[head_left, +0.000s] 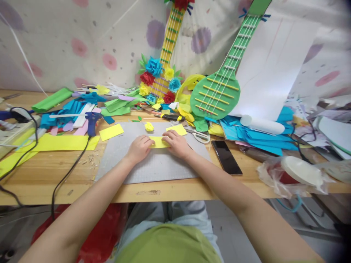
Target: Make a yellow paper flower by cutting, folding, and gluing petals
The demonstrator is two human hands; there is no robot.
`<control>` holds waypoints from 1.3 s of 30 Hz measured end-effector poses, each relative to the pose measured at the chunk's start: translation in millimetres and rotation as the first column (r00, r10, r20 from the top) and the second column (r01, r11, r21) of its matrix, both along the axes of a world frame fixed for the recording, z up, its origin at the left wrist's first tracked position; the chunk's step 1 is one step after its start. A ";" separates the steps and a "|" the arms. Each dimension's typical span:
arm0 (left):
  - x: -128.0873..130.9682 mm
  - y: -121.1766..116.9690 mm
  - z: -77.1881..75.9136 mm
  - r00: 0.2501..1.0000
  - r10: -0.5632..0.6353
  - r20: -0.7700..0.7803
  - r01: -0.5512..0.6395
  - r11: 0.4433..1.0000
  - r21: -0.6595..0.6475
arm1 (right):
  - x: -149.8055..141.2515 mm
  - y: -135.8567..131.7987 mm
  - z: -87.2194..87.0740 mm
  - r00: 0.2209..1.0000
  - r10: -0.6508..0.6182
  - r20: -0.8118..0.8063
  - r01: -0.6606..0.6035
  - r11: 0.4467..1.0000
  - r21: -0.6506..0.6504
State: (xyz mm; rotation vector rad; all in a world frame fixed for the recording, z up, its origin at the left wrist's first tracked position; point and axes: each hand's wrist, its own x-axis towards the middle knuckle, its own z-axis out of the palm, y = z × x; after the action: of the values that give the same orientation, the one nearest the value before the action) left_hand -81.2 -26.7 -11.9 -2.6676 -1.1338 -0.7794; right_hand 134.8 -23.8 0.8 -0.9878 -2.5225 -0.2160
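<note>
Grey cutting mat (pixel 164 168) beneath them, the left hand (pixel 140 148) and right hand (pixel 177 144), fingers curled, hold opposite ends of a yellow strip (pixel 160 142) over the mat's far half. Uneven tension could tear it; a forward slip could crush the crumpled yellow paper (pixel 149 126) near the mat's far edge.

The lone camera sits on the person's head there, facing forward and down, close over the green shirt (pixel 167 244) and wooden table (pixel 181 191), the spotted curtain (pixel 57 54) farther off.

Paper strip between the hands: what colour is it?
The paper strip is yellow, clearest in the head view.
</note>
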 end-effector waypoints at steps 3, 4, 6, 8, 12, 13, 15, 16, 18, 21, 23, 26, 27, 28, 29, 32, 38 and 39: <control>0.9 -9.6 -3.4 0.998 0.016 -0.059 -0.019 0.998 -0.052 | 2.5 -9.1 -5.2 1.000 0.013 -0.001 -0.013 0.998 -0.055; 1.8 -12.0 -3.0 0.998 0.031 -0.059 -0.036 0.997 -0.073 | 3.0 -11.3 -5.7 1.000 0.023 -0.013 -0.024 0.997 -0.075; 3.5 -15.8 -1.0 0.997 0.065 -0.048 -0.070 0.990 -0.122 | 3.9 -14.1 -6.2 0.998 0.055 -0.041 -0.060 0.991 -0.118; 4.2 -18.7 1.4 0.995 0.091 -0.028 -0.095 0.979 -0.181 | 5.2 -15.4 -7.7 0.994 0.079 -0.081 -0.091 0.983 -0.159; 1.6 -23.0 3.6 0.995 0.090 0.031 -0.078 0.957 -0.279 | 8.9 -17.4 -14.1 0.981 0.056 -0.186 -0.097 0.972 -0.216; 0.6 -23.6 3.4 0.995 0.086 0.053 -0.067 0.952 -0.298 | 9.8 -18.2 -15.9 0.977 0.044 -0.210 -0.092 0.969 -0.229; -1.1 -24.0 2.4 0.990 0.093 0.103 -0.053 0.939 -0.339 | 11.0 -20.1 -18.9 0.968 0.013 -0.252 -0.077 0.966 -0.249; -1.7 -23.9 1.8 0.986 0.106 0.126 -0.053 0.931 -0.362 | 11.2 -20.8 -20.0 0.963 -0.003 -0.270 -0.069 0.964 -0.256; -2.1 -23.2 1.0 0.977 0.137 0.162 -0.061 0.912 -0.405 | 10.5 -21.6 -21.5 0.954 -0.033 -0.297 -0.052 0.960 -0.274; -1.5 -21.8 0.9 0.968 0.170 0.187 -0.071 0.893 -0.444 | 7.4 -20.5 -22.6 0.939 -0.117 -0.324 0.011 0.951 -0.310; -0.5 -20.9 1.0 0.961 0.201 0.190 -0.095 0.885 -0.456 | 4.7 -19.0 -22.9 0.922 -0.195 -0.334 0.070 0.934 -0.351; 2.3 -19.4 1.3 0.944 0.279 0.174 -0.169 0.865 -0.473 | 0.7 -17.5 -22.6 0.902 -0.289 -0.322 0.136 0.896 -0.423; 3.5 -19.0 1.6 0.939 0.303 0.161 -0.195 0.857 -0.477 | -0.6 -17.4 -22.3 0.894 -0.315 -0.317 0.155 0.884 -0.442; 5.0 -18.6 2.1 0.935 0.323 0.147 -0.219 0.850 -0.479 | -1.8 -17.6 -21.8 0.886 -0.344 -0.312 0.176 0.871 -0.458; 6.6 -18.4 2.7 0.932 0.338 0.131 -0.239 0.844 -0.480 | -3.0 -18.0 -21.3 0.876 -0.373 -0.307 0.199 0.858 -0.474; 11.1 -17.8 4.4 0.921 0.377 0.097 -0.289 0.829 -0.478 | -6.7 -19.7 -19.6 0.844 -0.453 -0.286 0.269 0.821 -0.504; 14.0 -14.9 2.2 0.850 0.490 0.194 -0.311 0.763 -0.567 | -12.2 -22.5 -17.5 0.831 -0.500 -0.244 0.336 0.800 -0.497; 14.0 -14.5 1.8 0.846 0.492 0.206 -0.301 0.759 -0.577 | -12.7 -22.7 -17.7 0.832 -0.501 -0.237 0.343 0.802 -0.489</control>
State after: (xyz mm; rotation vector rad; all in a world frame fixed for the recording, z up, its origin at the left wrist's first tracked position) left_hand -67.2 -41.2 -10.0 -2.5404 -2.2227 -0.9910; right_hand 122.1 -46.5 -16.9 -1.6122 -2.0112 0.3852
